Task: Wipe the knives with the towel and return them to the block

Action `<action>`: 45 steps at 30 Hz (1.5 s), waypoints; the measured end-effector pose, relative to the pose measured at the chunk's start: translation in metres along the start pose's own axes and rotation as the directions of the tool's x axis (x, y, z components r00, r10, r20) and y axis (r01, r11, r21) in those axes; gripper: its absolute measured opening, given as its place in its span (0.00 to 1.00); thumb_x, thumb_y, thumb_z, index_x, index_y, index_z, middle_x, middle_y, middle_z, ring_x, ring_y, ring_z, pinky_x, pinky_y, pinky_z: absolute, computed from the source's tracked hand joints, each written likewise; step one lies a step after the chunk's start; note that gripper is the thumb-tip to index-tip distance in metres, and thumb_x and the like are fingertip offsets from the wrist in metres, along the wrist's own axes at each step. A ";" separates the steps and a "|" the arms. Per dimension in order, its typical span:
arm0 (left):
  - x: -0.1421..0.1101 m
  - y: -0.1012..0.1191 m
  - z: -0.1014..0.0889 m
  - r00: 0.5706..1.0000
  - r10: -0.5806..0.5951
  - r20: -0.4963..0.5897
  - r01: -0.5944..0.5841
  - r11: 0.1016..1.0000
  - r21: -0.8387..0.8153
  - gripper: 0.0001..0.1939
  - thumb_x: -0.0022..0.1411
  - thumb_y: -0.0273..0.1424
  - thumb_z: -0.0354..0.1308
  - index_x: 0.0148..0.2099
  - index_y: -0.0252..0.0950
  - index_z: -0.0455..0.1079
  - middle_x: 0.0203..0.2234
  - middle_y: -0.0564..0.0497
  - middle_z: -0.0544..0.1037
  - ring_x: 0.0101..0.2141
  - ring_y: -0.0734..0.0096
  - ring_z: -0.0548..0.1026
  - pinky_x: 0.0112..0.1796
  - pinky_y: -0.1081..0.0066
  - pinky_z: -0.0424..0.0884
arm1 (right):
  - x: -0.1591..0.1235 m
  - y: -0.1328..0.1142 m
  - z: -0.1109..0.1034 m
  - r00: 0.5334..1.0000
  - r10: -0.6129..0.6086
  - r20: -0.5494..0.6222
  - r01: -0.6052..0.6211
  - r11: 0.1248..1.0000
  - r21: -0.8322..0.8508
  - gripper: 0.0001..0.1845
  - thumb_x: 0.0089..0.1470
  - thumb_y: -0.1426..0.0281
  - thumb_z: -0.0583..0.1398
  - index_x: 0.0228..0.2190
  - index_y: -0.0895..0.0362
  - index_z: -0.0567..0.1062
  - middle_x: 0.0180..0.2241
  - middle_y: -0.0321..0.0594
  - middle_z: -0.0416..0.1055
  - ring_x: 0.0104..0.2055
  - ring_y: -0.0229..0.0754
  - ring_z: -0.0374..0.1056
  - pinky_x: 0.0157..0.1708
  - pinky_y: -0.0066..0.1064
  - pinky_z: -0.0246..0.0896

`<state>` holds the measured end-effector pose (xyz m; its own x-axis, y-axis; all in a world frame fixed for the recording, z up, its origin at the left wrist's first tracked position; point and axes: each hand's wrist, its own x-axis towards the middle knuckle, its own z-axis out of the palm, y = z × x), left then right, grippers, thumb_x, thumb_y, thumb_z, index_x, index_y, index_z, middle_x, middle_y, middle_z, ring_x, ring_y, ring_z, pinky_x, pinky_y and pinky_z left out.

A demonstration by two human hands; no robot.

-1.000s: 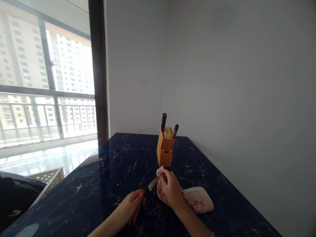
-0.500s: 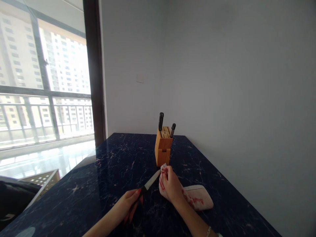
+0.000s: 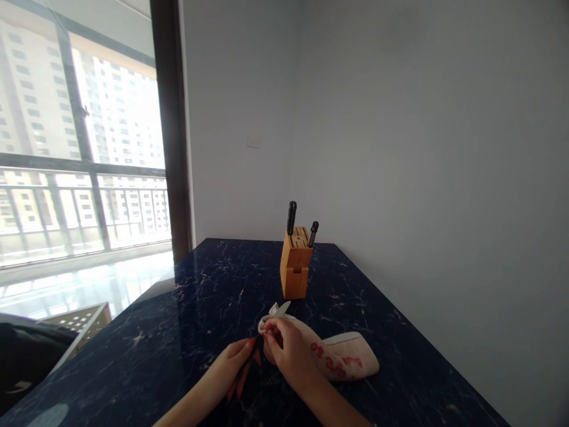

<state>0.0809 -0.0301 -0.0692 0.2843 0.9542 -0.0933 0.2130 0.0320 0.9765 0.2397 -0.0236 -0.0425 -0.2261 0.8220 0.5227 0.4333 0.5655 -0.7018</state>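
Observation:
My left hand point(image 3: 237, 360) is closed around the black handle of a knife point(image 3: 283, 308), whose blade points away and to the right. In my right hand point(image 3: 287, 350) is a pinched fold of a white cloth point(image 3: 342, 356) with red lettering. The fold wraps the blade near the handle, and only the tip part of the blade shows beyond it. The rest of the cloth trails to the right over the table. Just past the blade tip stands a wooden knife block point(image 3: 294, 273) with two dark-handled knives in its slots.
The dark blue marbled table point(image 3: 231, 279) reaches to the back wall point(image 3: 355, 148). A perforated light-coloured crate point(image 3: 84, 332) with a dark thing beside it stands at the lower left. A large window point(image 3: 84, 130) is on the left.
My right hand has slid the cloth from the knife's tip down toward the handle, moving left. The tip is now uncovered. My left hand has kept its hold.

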 end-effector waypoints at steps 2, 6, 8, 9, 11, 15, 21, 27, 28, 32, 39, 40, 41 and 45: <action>0.000 0.000 0.000 1.000 -0.012 0.003 0.012 1.000 -0.004 0.34 0.48 0.60 0.44 0.34 0.31 0.66 0.06 0.59 0.63 0.07 0.80 0.56 0.09 0.80 0.47 | 0.001 0.001 0.000 1.000 0.008 0.020 -0.007 0.999 -0.032 0.09 0.50 0.75 0.53 0.32 0.56 0.72 0.33 0.39 0.72 0.38 0.41 0.67 0.38 0.30 0.60; 0.000 0.002 0.002 0.999 -0.035 -0.014 0.035 0.999 0.021 0.35 0.47 0.61 0.42 0.33 0.32 0.66 0.06 0.59 0.63 0.07 0.80 0.55 0.10 0.79 0.46 | 0.002 0.003 -0.001 0.999 0.039 0.013 -0.037 0.991 -0.128 0.08 0.49 0.76 0.54 0.30 0.56 0.71 0.31 0.39 0.72 0.36 0.41 0.67 0.37 0.31 0.60; -0.001 0.003 0.002 0.999 -0.034 -0.031 0.035 0.999 0.033 0.35 0.47 0.62 0.41 0.33 0.32 0.66 0.06 0.60 0.62 0.07 0.80 0.55 0.10 0.79 0.46 | 0.000 0.002 -0.001 0.999 0.033 -0.005 -0.034 0.988 -0.151 0.07 0.48 0.77 0.54 0.29 0.56 0.71 0.32 0.39 0.72 0.36 0.42 0.67 0.37 0.31 0.59; -0.002 0.004 0.003 0.999 -0.032 -0.037 0.034 0.999 0.038 0.36 0.47 0.62 0.41 0.33 0.32 0.65 0.06 0.60 0.62 0.07 0.81 0.54 0.10 0.79 0.46 | -0.001 0.002 -0.001 1.000 0.026 -0.015 -0.028 0.988 -0.153 0.07 0.47 0.77 0.54 0.29 0.56 0.70 0.32 0.39 0.72 0.36 0.42 0.67 0.37 0.31 0.59; -0.003 0.005 0.003 0.999 -0.026 -0.034 0.028 0.998 0.055 0.36 0.47 0.62 0.40 0.33 0.32 0.65 0.06 0.60 0.62 0.07 0.81 0.54 0.10 0.79 0.46 | -0.003 -0.001 0.000 0.999 0.016 -0.036 -0.021 0.990 -0.142 0.07 0.48 0.77 0.54 0.29 0.56 0.70 0.32 0.38 0.72 0.36 0.41 0.67 0.37 0.30 0.59; -0.004 0.003 0.003 1.000 -0.011 -0.013 0.012 0.997 0.082 0.34 0.48 0.61 0.41 0.33 0.33 0.65 0.06 0.60 0.62 0.07 0.80 0.56 0.10 0.79 0.47 | -0.004 -0.003 0.002 0.997 0.018 -0.070 -0.027 0.991 -0.130 0.08 0.49 0.76 0.53 0.30 0.55 0.71 0.31 0.38 0.71 0.35 0.41 0.67 0.36 0.30 0.60; -0.001 -0.003 0.003 0.998 0.012 -0.060 -0.009 0.999 0.047 0.34 0.49 0.61 0.40 0.32 0.33 0.64 0.05 0.60 0.61 0.07 0.80 0.56 0.09 0.79 0.48 | -0.003 -0.002 0.001 0.998 0.016 -0.059 -0.023 0.992 -0.123 0.08 0.47 0.77 0.54 0.29 0.55 0.70 0.30 0.38 0.72 0.34 0.40 0.67 0.35 0.29 0.60; -0.002 -0.004 0.003 0.999 0.030 -0.040 -0.025 0.994 0.104 0.32 0.52 0.59 0.40 0.33 0.34 0.65 0.06 0.60 0.63 0.07 0.79 0.56 0.09 0.79 0.48 | -0.005 -0.003 0.002 0.997 0.000 -0.072 -0.007 0.995 -0.101 0.08 0.49 0.76 0.53 0.31 0.55 0.71 0.32 0.38 0.71 0.35 0.40 0.67 0.37 0.29 0.59; -0.002 -0.004 0.003 0.999 0.029 -0.036 -0.025 0.994 0.110 0.32 0.52 0.59 0.40 0.33 0.34 0.65 0.06 0.60 0.63 0.07 0.79 0.57 0.09 0.79 0.49 | -0.005 -0.003 0.002 0.998 0.001 -0.069 -0.008 0.995 -0.100 0.09 0.49 0.76 0.53 0.31 0.55 0.71 0.32 0.38 0.71 0.36 0.40 0.67 0.37 0.30 0.59; -0.002 -0.001 0.003 0.998 0.027 -0.054 -0.023 0.998 0.064 0.33 0.51 0.60 0.41 0.33 0.33 0.65 0.06 0.60 0.63 0.07 0.80 0.56 0.09 0.79 0.48 | -0.004 -0.003 0.001 0.999 0.012 -0.048 -0.017 0.993 -0.115 0.08 0.50 0.76 0.53 0.31 0.55 0.70 0.32 0.38 0.71 0.36 0.40 0.67 0.37 0.30 0.59; -0.003 -0.004 0.003 0.995 0.061 -0.080 -0.052 0.993 0.108 0.29 0.54 0.57 0.40 0.32 0.35 0.63 0.06 0.61 0.62 0.07 0.80 0.55 0.09 0.80 0.49 | -0.006 -0.007 -0.001 0.996 -0.062 -0.062 0.057 0.995 -0.086 0.10 0.50 0.77 0.52 0.32 0.55 0.70 0.33 0.37 0.71 0.38 0.39 0.67 0.39 0.29 0.59; -0.003 -0.005 0.003 0.995 0.072 -0.071 -0.063 0.991 0.122 0.29 0.55 0.56 0.40 0.32 0.35 0.64 0.06 0.61 0.62 0.07 0.80 0.56 0.09 0.80 0.49 | -0.006 -0.007 -0.001 0.996 -0.069 -0.065 0.063 0.994 -0.084 0.10 0.50 0.77 0.52 0.33 0.55 0.70 0.33 0.37 0.71 0.37 0.39 0.67 0.39 0.29 0.59; -0.003 -0.005 0.003 0.995 0.076 -0.058 -0.068 0.989 0.129 0.29 0.55 0.56 0.40 0.33 0.35 0.64 0.06 0.61 0.62 0.07 0.80 0.56 0.09 0.80 0.49 | -0.006 -0.007 -0.001 0.995 -0.071 -0.067 0.065 0.994 -0.086 0.10 0.50 0.77 0.52 0.33 0.55 0.70 0.33 0.38 0.71 0.37 0.39 0.67 0.39 0.29 0.59; -0.004 0.000 0.003 0.998 0.035 -0.053 -0.030 0.995 0.100 0.30 0.53 0.57 0.40 0.32 0.34 0.64 0.06 0.60 0.62 0.07 0.79 0.56 0.09 0.79 0.49 | -0.005 -0.006 -0.001 0.997 -0.058 -0.048 0.052 0.993 -0.110 0.10 0.50 0.78 0.52 0.32 0.55 0.70 0.33 0.38 0.71 0.38 0.40 0.66 0.39 0.30 0.59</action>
<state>0.0826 -0.0346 -0.0696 0.2413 0.9692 -0.0483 0.2969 -0.0264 0.9546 0.2390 -0.0315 -0.0404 -0.2087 0.7837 0.5850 0.5145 0.5967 -0.6159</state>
